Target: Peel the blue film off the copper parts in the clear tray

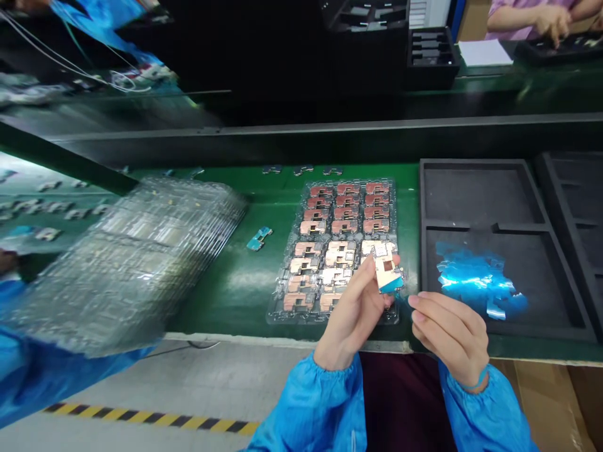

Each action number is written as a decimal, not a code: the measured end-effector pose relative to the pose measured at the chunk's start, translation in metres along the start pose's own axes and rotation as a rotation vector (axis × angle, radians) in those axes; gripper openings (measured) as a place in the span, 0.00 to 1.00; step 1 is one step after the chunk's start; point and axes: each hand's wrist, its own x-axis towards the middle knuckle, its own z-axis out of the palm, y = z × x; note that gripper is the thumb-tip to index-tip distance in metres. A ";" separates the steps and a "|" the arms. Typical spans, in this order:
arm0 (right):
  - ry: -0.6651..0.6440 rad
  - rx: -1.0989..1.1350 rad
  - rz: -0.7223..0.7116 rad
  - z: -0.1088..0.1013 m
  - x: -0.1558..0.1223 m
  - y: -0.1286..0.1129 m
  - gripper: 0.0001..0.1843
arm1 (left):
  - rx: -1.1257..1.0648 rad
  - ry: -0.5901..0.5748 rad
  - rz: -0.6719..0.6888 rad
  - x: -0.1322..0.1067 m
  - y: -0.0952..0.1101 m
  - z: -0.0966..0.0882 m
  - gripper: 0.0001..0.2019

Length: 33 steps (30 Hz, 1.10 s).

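My left hand [354, 314] is closed around the edges of a circuit board [387, 266], tilted above the near right part of a clear plastic tray [274, 314]. A piece of blue film [392, 285] covers the board's lower end. Just right of it, my right hand [452, 333] is pinched, with a faint blue strip at its fingertips that looks like part of the film. Rows of copper-coloured boards [301, 284] sit in the tray's pockets, with redder boards [347, 202] in its far half.
Right of the tray, a black tray [426, 251] holds a pile of blue film pieces [475, 276]. One loose board [259, 238] lies to the left. A tall stack of clear trays [127, 251] leans over the bench's left side beside a blue sleeve. Another person's hand [552, 24] works across the bench.
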 end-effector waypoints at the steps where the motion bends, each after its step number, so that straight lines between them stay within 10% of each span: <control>1: 0.001 0.002 0.021 -0.001 -0.004 -0.001 0.13 | 0.004 0.000 0.004 0.001 0.000 0.001 0.16; 11: 0.473 -0.325 0.560 -0.011 -0.018 0.030 0.07 | 0.081 0.058 0.127 0.011 -0.008 0.002 0.16; 16: -0.052 -0.491 0.853 -0.031 -0.028 0.062 0.16 | 0.167 0.065 0.154 0.009 -0.013 0.005 0.19; 25: -0.062 0.443 0.995 0.016 0.008 0.013 0.17 | 0.373 0.023 0.230 0.006 -0.032 0.015 0.20; 33: 0.205 0.480 1.152 0.035 0.006 0.008 0.11 | 0.541 0.092 0.366 0.002 -0.031 0.024 0.10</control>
